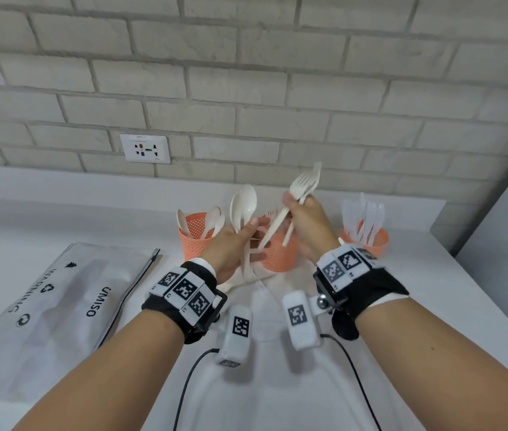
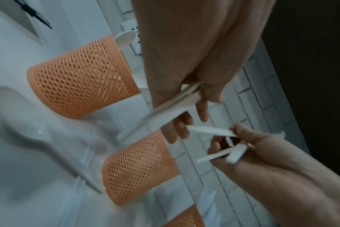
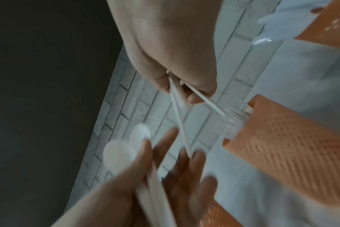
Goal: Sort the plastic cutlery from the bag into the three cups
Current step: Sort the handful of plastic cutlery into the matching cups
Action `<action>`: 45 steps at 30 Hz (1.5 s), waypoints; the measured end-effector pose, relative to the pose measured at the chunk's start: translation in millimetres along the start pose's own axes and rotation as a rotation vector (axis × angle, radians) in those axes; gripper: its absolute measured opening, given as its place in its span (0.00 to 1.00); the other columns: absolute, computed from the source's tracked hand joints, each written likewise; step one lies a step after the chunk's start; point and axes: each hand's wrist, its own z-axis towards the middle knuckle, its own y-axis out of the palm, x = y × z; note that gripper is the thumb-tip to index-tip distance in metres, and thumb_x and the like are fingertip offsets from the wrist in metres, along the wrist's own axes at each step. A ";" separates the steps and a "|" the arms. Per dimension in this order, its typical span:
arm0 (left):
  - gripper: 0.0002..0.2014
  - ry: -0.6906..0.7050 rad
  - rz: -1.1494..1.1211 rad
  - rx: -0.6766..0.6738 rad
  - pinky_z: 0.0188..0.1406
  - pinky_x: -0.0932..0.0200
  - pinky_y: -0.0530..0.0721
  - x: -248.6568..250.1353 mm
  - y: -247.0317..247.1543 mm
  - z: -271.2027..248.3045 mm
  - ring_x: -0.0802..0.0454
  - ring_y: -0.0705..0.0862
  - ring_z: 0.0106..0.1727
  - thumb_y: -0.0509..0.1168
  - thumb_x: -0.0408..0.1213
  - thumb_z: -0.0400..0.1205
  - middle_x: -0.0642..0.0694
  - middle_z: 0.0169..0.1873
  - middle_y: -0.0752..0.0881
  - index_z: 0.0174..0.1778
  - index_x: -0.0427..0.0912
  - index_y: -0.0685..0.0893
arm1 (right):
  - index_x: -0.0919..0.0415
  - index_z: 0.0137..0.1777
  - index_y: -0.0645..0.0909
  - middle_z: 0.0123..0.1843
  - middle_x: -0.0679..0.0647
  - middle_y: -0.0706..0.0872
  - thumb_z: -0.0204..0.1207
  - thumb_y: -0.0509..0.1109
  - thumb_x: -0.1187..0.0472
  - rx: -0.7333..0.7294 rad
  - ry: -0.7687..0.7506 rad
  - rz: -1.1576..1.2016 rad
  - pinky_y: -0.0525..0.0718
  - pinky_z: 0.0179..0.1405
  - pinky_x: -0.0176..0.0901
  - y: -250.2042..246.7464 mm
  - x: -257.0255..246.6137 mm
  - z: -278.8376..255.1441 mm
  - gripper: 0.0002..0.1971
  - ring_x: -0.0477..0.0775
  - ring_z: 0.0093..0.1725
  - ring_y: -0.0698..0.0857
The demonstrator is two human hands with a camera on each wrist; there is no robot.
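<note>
My left hand (image 1: 230,247) grips a small bunch of white plastic spoons (image 1: 244,205), bowls up, in front of the cups. Close to its right, my right hand (image 1: 307,225) pinches white forks (image 1: 304,181), tines up, their handles (image 2: 210,130) angled down over the middle orange mesh cup (image 1: 277,255). Fork tines (image 3: 229,122) stick out of that cup. The left cup (image 1: 195,236) holds spoons. Clear knives (image 1: 363,219) stand in the right cup (image 1: 370,244). One spoon (image 2: 25,122) lies on the table below my left wrist. In the right wrist view the left hand (image 3: 165,169) is blurred.
The grey zip bag (image 1: 59,290) lies flat on the white table (image 1: 433,306) to the left of my left forearm. A brick wall with a power socket (image 1: 145,148) runs behind the cups. Camera cables (image 1: 190,377) trail across the table between my arms.
</note>
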 end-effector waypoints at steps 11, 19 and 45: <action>0.10 0.029 0.027 0.107 0.18 0.67 0.65 1.7 -31.0 12.3 0.59 0.63 0.19 0.58 0.37 0.85 0.55 0.17 0.65 0.43 0.38 0.81 | 0.63 0.56 0.76 0.39 0.52 0.81 0.83 0.60 0.62 0.098 -0.164 -0.283 0.79 0.44 0.41 -7.1 30.3 63.4 0.07 0.47 0.38 0.82; 0.09 0.024 0.056 0.145 0.17 0.67 0.65 -3.2 -37.0 14.9 0.59 0.62 0.18 0.62 0.35 0.83 0.55 0.16 0.65 0.39 0.36 0.82 | 0.64 0.75 0.65 0.68 0.60 0.71 0.70 0.76 0.57 0.099 -0.618 -0.555 0.70 0.69 0.37 16.0 18.8 39.7 0.36 0.53 0.69 0.73; 0.61 0.012 0.572 0.376 0.76 0.54 0.59 -43.8 -103.2 23.4 0.47 0.57 0.81 0.82 0.40 0.62 0.42 0.81 0.57 0.82 0.41 0.44 | 0.62 0.46 0.72 0.38 0.55 0.77 0.86 0.49 0.54 -0.159 -0.272 -0.441 0.76 0.46 0.39 117.9 66.2 39.5 0.15 0.52 0.41 0.78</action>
